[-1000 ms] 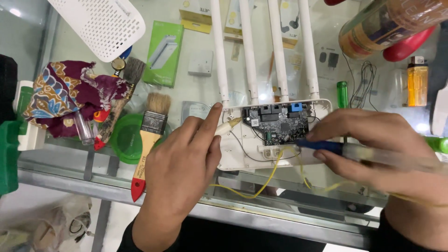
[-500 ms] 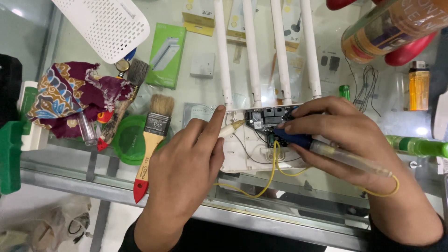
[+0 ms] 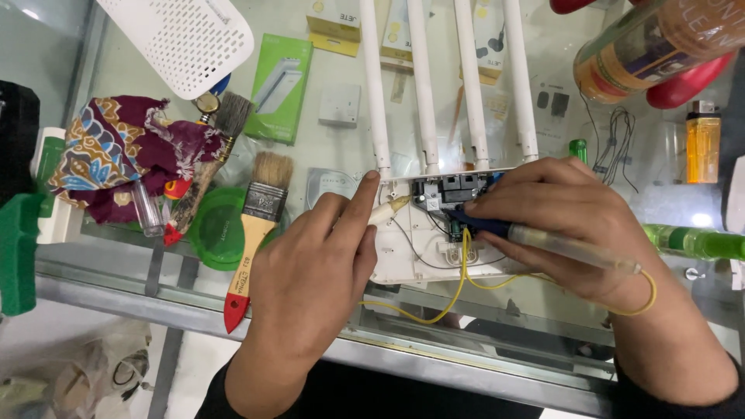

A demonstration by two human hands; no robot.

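The right hand (image 3: pixel 566 225) has its grip closed around a pen-shaped tool (image 3: pixel 543 240) with a blue front and a clear body. The tool lies nearly flat, and its tip points left into the dark circuit board (image 3: pixel 446 194) of the opened router (image 3: pixel 427 248). A thin yellow wire (image 3: pixel 458 283) runs from the rear of the tool around the right wrist, passes under the hand, and hangs in a loop over the near edge of the table (image 3: pixel 334 147).

The left hand (image 3: pixel 310 287) holds nothing that I can see. Its fingers are folded loosely, and the index finger is stretched out and touches the far left corner of the router's white shell, just beside a small cream-coloured part (image 3: pixel 388 209).

The router sits near the middle of the glass table, close to the near edge. Its four white antennas (image 3: pixel 442 85) lie flat and point to the far edge.

To the left of the left hand lies a paintbrush (image 3: pixel 252 240) with a wooden handle and a red end, partly over a green round lid (image 3: pixel 213 229). A second, darker brush (image 3: pixel 209 155) lies beside a patterned cloth (image 3: pixel 116 155) near the left edge. At the far left corner there is a white perforated cover (image 3: pixel 182 35). At the right edge stand an orange lighter (image 3: pixel 702 143) and a green bottle-like thing (image 3: pixel 694 240). Small boxes (image 3: pixel 279 89) show under the glass.
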